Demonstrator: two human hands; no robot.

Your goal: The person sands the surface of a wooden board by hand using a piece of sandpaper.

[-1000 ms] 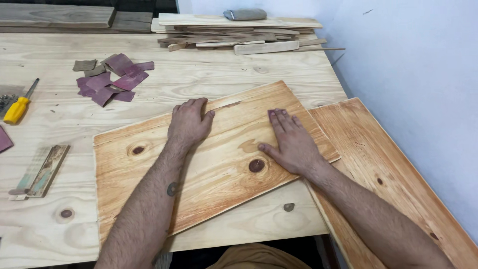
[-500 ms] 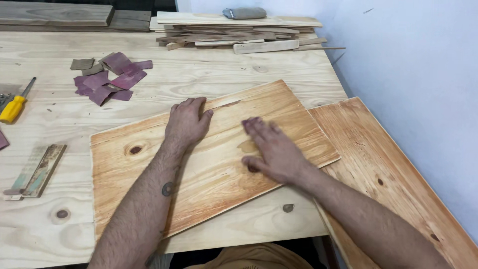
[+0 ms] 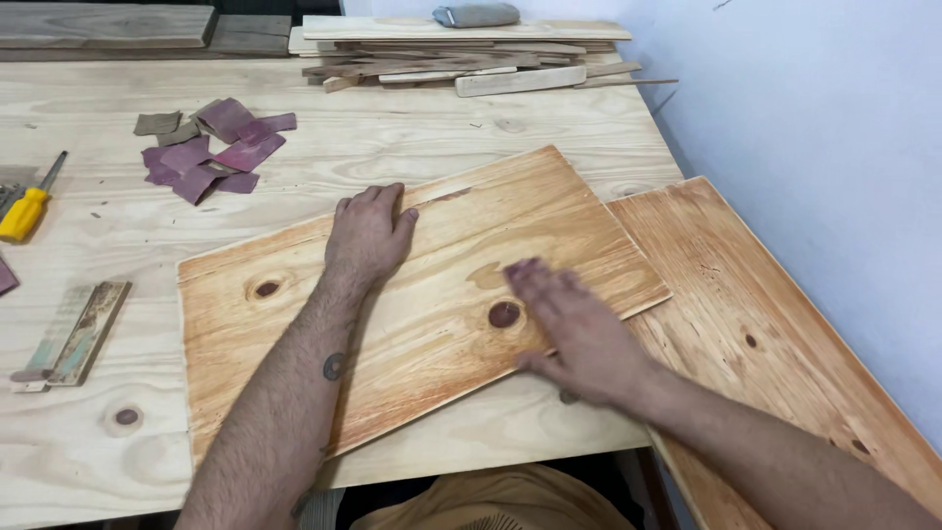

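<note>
A stained pine board [image 3: 442, 226] with dark knots lies slanted on the plywood workbench [image 3: 392, 118]. My left hand [image 3: 368, 240] presses on its far edge, fingers curled over that edge. My right hand [image 3: 579, 329] lies flat on the board's near right part, close to a knot [image 3: 504, 314]. A small purple piece of sandpaper [image 3: 520, 267] shows under its fingertips; the palm hides the rest of the piece. This hand is blurred by motion.
A second stained board [image 3: 746, 314] lies along the right, beside the white wall [image 3: 834, 118]. Purple sandpaper scraps [image 3: 211, 147] and a yellow screwdriver [image 3: 27, 208] lie at left, above a worn wooden block [image 3: 78, 329]. Wood strips [image 3: 461, 59] under a grey block [image 3: 476, 15] are stacked at the back.
My right hand has slid from the board's upper right down toward its near edge, sandpaper under the fingers. My left hand has stayed on the far edge.
</note>
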